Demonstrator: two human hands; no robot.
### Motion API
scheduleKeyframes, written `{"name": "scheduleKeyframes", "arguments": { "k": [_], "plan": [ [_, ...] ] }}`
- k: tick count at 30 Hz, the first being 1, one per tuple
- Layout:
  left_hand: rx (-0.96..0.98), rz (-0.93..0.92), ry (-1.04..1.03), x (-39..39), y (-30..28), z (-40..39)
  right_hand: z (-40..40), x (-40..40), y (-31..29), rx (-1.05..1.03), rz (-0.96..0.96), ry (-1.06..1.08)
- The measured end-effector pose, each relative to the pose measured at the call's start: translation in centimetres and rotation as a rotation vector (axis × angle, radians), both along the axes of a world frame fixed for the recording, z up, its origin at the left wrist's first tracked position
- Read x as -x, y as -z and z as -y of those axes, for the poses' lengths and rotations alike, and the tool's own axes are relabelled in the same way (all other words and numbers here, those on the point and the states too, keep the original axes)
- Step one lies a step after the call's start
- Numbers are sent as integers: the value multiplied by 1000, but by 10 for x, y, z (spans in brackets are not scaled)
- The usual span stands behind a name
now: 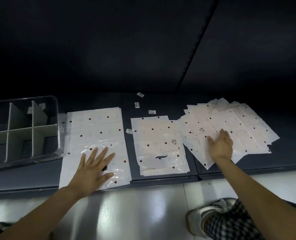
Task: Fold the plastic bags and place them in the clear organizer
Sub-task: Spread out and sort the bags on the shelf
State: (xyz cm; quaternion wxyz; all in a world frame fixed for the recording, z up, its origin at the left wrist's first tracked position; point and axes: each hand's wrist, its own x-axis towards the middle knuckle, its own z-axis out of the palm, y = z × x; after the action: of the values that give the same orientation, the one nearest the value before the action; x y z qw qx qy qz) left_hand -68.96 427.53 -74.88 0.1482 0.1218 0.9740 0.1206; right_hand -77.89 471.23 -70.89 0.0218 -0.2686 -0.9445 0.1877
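Below, in the head view: a low dark shelf [161, 177] running left to right, glossy pale floor [126, 213] in front of it, a dark back panel [109, 49] rising behind with a slotted upright rail [198, 40] crossing it at a slant. At the shelf's left end, the clear organizer [22, 132], split by pale dividers into compartments, none seen to hold a bag. Just beside it, a large spotted plastic bag [95, 135] lying flat, with the left hand [93, 168] pressed on its near part, fingers straight and spread, gripping nothing. In the middle, a smaller stack of bags [159, 146] with a handle cut-out near its front. To the right, a fanned heap of bags [230, 129], the right hand [220, 146] resting flat on it, fingers loosely extended, nothing pinched. Behind the stacks, small loose labels [137, 104] scattered on the shelf. At the lower right, a pale shoe [195, 220] and a checked trouser leg [233, 224] on the floor.
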Motion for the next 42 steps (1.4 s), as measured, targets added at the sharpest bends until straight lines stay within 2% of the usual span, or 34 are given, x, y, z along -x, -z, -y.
{"name": "scheduleKeyframes", "arguments": {
  "k": [2,5,8,12,14,19,22,25,27,28,30,32,34,36,38,42],
  "plan": [
    [14,8,32,1,-1,-2,-25,-2,5,19,76,34],
    [-24,28,74,3,-1,-8,-40,-5,13,-4,88,-3],
    [-50,29,70,5,-1,-14,-40,-6,18,-103,-33,-2],
    [-88,22,43,5,-4,-17,-32,-5,14,-14,-135,23],
    [-179,28,-8,6,-11,-20,-18,-5,8,29,-191,-49],
    [-543,-83,-266,8,-39,-42,68,-9,-13,235,-228,-383],
    [-884,133,-476,12,-62,-55,129,-26,-24,263,-196,-717],
    [-1253,362,-782,26,-84,-49,178,-45,-23,226,-83,-1117],
    [-1408,462,-947,34,-91,-31,195,-55,-16,156,-44,-1341],
    [-1381,506,-964,35,-93,-22,199,-58,-10,48,-69,-1453],
    [-1171,538,-893,30,-90,-12,202,-61,-2,-151,-127,-1641],
    [-1032,438,-854,26,-80,-12,202,-63,1,-167,-148,-1707],
    [-977,261,-877,24,-68,-17,196,-64,3,-85,-172,-1642],
    [-904,64,-965,24,-61,-18,179,-56,2,11,-167,-1439],
    [-862,-74,-1017,25,-53,-11,147,-41,2,78,-132,-1122],
    [-578,-194,-852,22,-43,12,57,-11,2,74,-128,-506]
  ]
}}
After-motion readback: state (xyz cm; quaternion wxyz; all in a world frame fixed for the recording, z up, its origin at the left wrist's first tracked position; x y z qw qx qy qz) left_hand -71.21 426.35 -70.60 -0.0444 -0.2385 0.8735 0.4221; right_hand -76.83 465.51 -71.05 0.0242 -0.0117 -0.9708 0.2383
